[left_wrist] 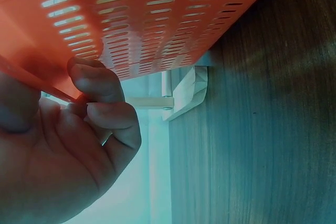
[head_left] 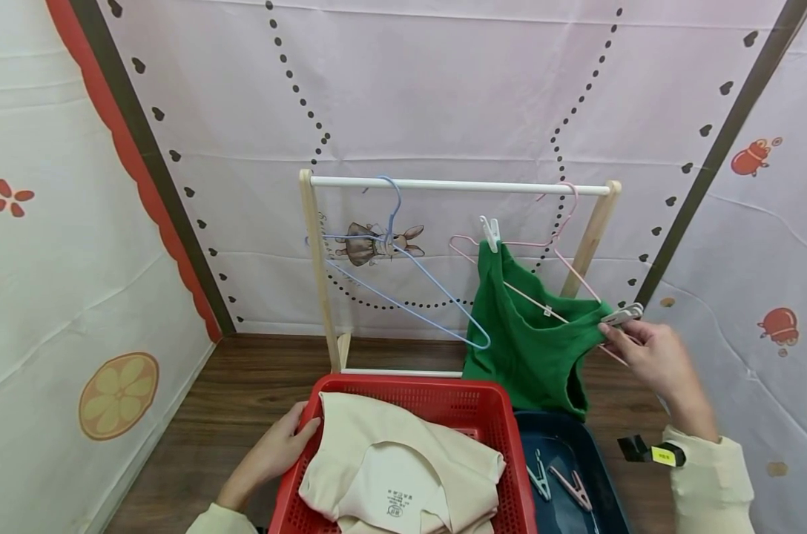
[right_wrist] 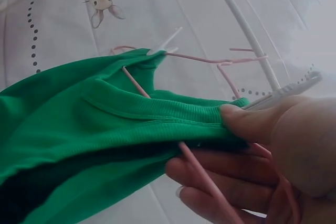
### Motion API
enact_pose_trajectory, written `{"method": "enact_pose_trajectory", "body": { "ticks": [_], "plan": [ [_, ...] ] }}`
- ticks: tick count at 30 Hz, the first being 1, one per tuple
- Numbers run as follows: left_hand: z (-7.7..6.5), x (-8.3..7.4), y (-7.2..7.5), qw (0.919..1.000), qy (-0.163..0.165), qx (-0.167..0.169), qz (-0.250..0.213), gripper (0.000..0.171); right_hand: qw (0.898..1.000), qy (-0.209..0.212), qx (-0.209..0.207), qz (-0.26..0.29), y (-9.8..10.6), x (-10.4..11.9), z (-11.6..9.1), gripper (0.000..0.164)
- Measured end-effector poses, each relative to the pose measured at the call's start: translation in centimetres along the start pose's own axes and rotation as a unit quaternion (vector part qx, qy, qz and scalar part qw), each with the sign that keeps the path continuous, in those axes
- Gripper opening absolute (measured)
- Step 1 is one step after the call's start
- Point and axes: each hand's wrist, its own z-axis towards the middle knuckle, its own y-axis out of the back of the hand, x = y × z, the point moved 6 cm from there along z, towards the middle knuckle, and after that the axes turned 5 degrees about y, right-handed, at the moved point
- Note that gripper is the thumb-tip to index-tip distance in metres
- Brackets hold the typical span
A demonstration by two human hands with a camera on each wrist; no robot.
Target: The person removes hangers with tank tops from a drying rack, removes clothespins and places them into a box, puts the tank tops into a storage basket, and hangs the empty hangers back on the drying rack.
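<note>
A green sleeveless top [head_left: 533, 341] hangs on a pink hanger [head_left: 576, 276] at the right of the rack. One white clothespin [head_left: 490, 234] clips its left shoulder to the hanger. At the other shoulder my right hand [head_left: 660, 363] pinches the green cloth, thumb on top, and a second white clothespin [head_left: 622, 315] sits right by the thumb. In the right wrist view the pink hanger's wire [right_wrist: 207, 182] runs past the curled fingers under the cloth. My left hand [head_left: 277, 446] grips the left rim of a red basket [head_left: 413, 383], fingers curled round it.
A beige garment [head_left: 403, 430] lies in the red basket. The blue tray [head_left: 564, 423] beside it holds several clothespins, among them a pink one [head_left: 572, 489]. A blue hanger [head_left: 410, 259] hangs from the rack's white rail [head_left: 457, 185]. Printed cloth walls [head_left: 443, 89] stand around.
</note>
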Motion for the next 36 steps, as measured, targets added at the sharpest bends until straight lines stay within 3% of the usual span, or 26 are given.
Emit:
{"method": "enact_pose_trajectory", "body": {
  "ticks": [25, 36],
  "plan": [
    [-0.01, 0.04, 0.07, 0.9999, -0.010, 0.014, -0.002, 0.040, 0.998, 0.008, -0.051, 0.037, -0.37, 0.16, -0.43, 0.036],
    [-0.03, -0.03, 0.09, 0.9999, -0.012, 0.009, 0.003, 0.039, 0.995, 0.022, -0.095, 0.021, 0.05, 0.70, -0.51, 0.033]
  ]
}}
